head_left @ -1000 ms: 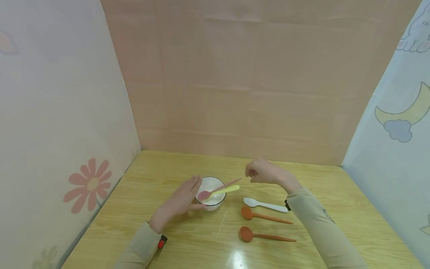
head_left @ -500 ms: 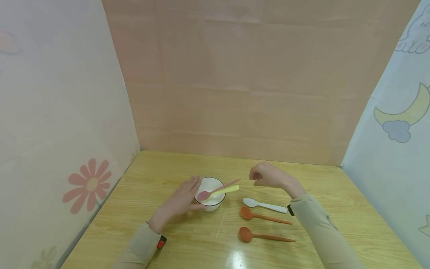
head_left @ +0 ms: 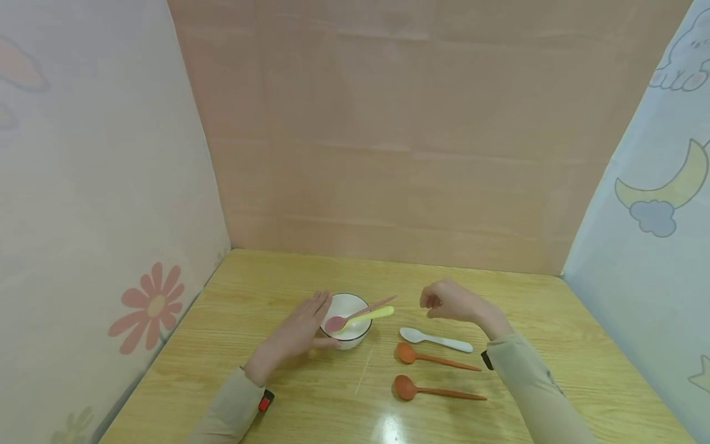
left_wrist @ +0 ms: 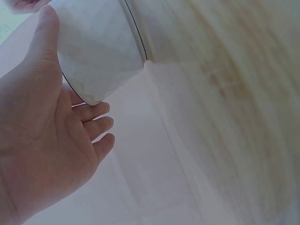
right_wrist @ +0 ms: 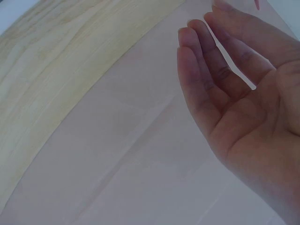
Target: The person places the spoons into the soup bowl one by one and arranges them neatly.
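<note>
A white bowl [head_left: 355, 340] with a dark rim stands mid-table in the head view. A pink spoon [head_left: 335, 324] and a yellow spoon [head_left: 383, 312] lean in it, handles over the right rim. My left hand [head_left: 295, 325] holds the bowl's left side, thumb at the near side and fingers at the far side. In the left wrist view, the thumb and fingertips touch the bowl [left_wrist: 101, 47]. My right hand [head_left: 456, 302] hovers right of the bowl, behind the white spoon [head_left: 438, 340]. Its fingers [right_wrist: 197, 79] are loosely bent with nothing between them.
Below the white spoon, an orange spoon [head_left: 444, 360] and a red-brown spoon [head_left: 440, 391] lie on the wooden table [head_left: 266, 271], bowls to the left. A pinkish-brown sheet [head_left: 388, 135] rises behind the table, with patterned sheets at both sides.
My right hand has drawn back to the right and slightly nearer, away from the spoon handles. My left hand stays on the bowl, and the spoons lie as before.
</note>
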`<state>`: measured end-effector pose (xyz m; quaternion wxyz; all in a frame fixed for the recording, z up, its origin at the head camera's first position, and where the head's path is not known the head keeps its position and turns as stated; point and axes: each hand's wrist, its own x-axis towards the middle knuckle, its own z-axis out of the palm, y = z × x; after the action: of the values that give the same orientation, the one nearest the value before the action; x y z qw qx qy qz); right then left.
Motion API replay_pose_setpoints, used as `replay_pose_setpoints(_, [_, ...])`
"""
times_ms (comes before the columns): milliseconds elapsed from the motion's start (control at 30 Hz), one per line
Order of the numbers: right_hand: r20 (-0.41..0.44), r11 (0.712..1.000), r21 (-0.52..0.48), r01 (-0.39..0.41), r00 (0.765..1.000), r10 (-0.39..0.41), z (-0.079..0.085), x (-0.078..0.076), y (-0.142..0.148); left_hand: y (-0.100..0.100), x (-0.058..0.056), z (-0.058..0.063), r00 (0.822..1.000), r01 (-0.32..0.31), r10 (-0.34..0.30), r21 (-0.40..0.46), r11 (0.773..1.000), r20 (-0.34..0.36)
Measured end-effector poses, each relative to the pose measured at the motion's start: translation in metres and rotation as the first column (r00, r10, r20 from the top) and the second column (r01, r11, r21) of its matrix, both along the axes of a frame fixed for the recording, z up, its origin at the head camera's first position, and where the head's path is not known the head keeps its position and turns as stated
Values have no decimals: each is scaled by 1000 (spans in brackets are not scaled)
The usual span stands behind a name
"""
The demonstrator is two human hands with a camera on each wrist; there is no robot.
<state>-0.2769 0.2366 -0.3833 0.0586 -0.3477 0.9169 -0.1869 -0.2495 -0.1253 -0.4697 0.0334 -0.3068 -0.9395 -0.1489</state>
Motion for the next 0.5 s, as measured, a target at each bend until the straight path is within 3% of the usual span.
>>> replay_pose_setpoints(500, [82,999,-23,34,996,-32,-17,10,20,-1,1,2,1000,7,-7,9,1000,4])
